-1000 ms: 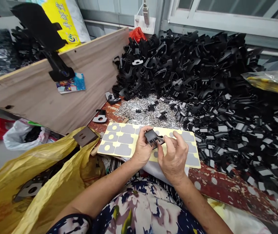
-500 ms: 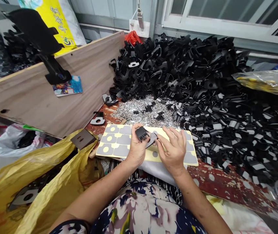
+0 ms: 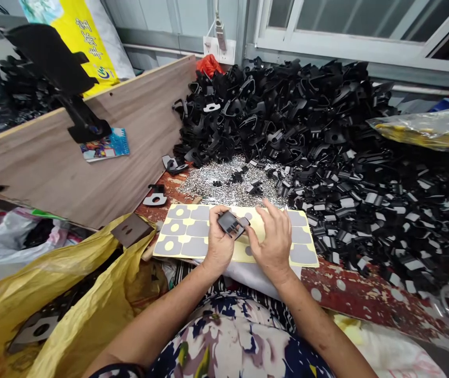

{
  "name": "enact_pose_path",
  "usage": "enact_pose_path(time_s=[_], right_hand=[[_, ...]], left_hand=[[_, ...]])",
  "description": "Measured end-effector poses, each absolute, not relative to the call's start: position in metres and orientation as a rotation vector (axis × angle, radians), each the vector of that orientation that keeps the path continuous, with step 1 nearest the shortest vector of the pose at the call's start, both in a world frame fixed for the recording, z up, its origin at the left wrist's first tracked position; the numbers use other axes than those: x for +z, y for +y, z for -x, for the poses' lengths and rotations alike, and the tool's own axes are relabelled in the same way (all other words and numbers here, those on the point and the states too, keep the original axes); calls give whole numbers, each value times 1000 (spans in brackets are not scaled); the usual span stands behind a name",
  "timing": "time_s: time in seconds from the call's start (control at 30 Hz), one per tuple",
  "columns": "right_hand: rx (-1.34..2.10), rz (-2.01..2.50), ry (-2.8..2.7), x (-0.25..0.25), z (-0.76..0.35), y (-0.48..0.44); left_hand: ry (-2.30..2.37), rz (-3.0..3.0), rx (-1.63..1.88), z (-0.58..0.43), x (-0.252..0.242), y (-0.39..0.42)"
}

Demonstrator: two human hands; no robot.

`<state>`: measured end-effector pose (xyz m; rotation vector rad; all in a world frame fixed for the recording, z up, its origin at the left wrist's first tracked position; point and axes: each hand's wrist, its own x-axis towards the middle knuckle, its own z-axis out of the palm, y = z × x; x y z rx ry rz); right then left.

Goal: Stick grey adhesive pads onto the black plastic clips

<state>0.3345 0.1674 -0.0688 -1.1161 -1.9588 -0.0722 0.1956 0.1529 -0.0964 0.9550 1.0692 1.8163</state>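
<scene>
At lower left we see one yellow bag (image 3: pixel 74 294). In the lower centre, two hands meet over one yellow sheet (image 3: pixel 248 253) on the desk (image 3: pixel 350 294). The left hand (image 3: pixel 217 245) has its fingers closed round one black part (image 3: pixel 230 223). The right hand (image 3: pixel 274 242) has loosely spread fingers, its thumb at that part; whether it pinches we cannot tell. We count nine uncovered grey pads (image 3: pixel 198 229). Farther up lie one pile of silver screws (image 3: pixel 224 181) and one heap of black parts (image 3: pixel 306 121).
</scene>
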Motion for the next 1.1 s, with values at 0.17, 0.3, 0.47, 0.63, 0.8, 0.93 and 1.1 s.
enact_pose_path(time_s=[0.17,0.3,0.47,0.63,0.8,0.93,1.1], right_hand=[[-19,960,-2116,-70,-339,172],[-148,967,-2065,-68,-336,170],[-19,1116,-2006,-60,-323,163],[72,1215,-2092,-62,-317,162],[2,1089,-2111,-67,-324,165],[148,1043,-1798,-66,-335,169],[84,1083,-1920,-68,-344,175]], left_hand=[[1043,-1002,1780,-192,-96,153],[1158,-1137,1779,-193,-98,153],[1262,-1644,1864,-189,-113,155],[1297,-1763,1905,-183,-126,160],[1301,-1441,1892,-185,-112,162],[1144,-1128,1837,-189,-94,163],[1021,-753,1817,-193,-87,163]])
